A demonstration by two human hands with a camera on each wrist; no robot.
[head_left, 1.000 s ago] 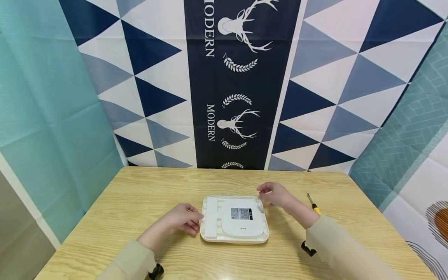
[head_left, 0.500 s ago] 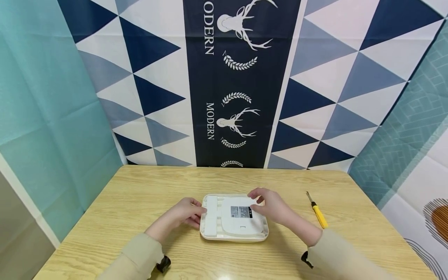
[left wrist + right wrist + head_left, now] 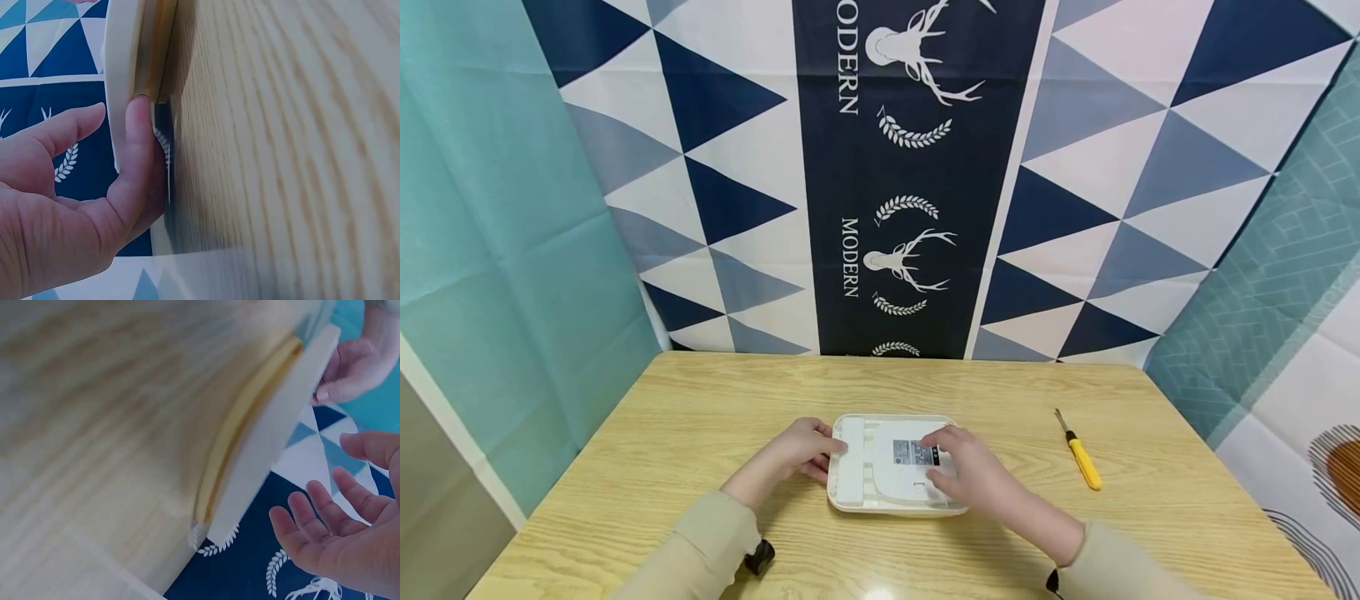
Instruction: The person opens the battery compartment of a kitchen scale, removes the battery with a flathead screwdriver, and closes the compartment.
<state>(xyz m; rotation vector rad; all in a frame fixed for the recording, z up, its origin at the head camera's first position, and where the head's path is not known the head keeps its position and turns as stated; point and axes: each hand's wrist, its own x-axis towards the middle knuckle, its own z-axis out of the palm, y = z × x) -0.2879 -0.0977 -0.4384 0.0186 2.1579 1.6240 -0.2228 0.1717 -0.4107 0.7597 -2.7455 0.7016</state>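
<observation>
A flat white device (image 3: 850,462) with rounded corners lies on the wooden table, a raised panel and a grey-and-black label (image 3: 912,452) facing up. My left hand (image 3: 808,448) holds its left edge in the head view, thumb over the rim. Fingers (image 3: 139,128) reach under that rim in the left wrist view. Over the panel's right part is my right hand (image 3: 966,467), hiding the device's right side. Its fingers (image 3: 320,503) are spread and loosely bent in the right wrist view, apart from the device and holding nothing.
To the right on the table (image 3: 737,387) lies a screwdriver (image 3: 1081,458) with a yellow handle, its metal shaft pointing away. Behind the table's far edge hangs a patterned cloth (image 3: 895,183). A teal cloth (image 3: 512,250) hangs at the left.
My left hand has moved from beside the device onto its left edge. The right hand has come from the far right corner inward and nearer, over the panel. The screwdriver's handle is now uncovered.
</observation>
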